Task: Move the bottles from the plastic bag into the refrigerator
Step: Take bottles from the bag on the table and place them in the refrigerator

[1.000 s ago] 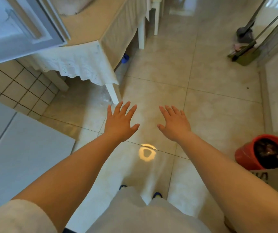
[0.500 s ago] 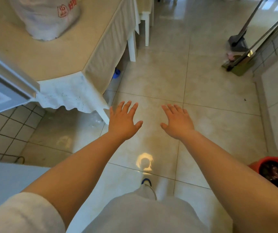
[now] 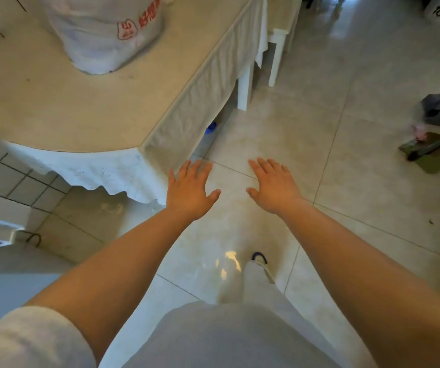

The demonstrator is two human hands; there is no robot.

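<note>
- The table (image 3: 62, 112) is my landmark: a wide beige top, smooth and faintly speckled, draped in a white cloth (image 3: 94, 171) whose scalloped, lacy hem hangs off the near corner.
- On the table's far part stands the plastic bag (image 3: 102, 35), thin, crinkled and milky white with red print, bulging and rounded at its base. Whatever bottles it holds are hidden by the plastic.
- The left hand (image 3: 188, 191) hangs in the air just beyond the table's near corner, palm down, fingers straight and slightly spread, thumb out. It holds nothing.
- The right hand (image 3: 274, 185) hovers farther from the table, beside the left, also flat and loose with nothing in it. The 2 hands are apart, thumbs toward each other.
- Under both hands lies the floor (image 3: 346, 128), glossy pale tiles with thin dark grout lines and a bright glare spot near the person's foot.
- A small blue thing (image 3: 211, 127) peeks from under the table's side skirt; I cannot tell what it is.
- Past the table's far corner stand white square legs of a chair (image 3: 274, 49).
- Well away from the table, across the floor, a mop (image 3: 437, 150) with a flat greenish head lies on the tiles.
</note>
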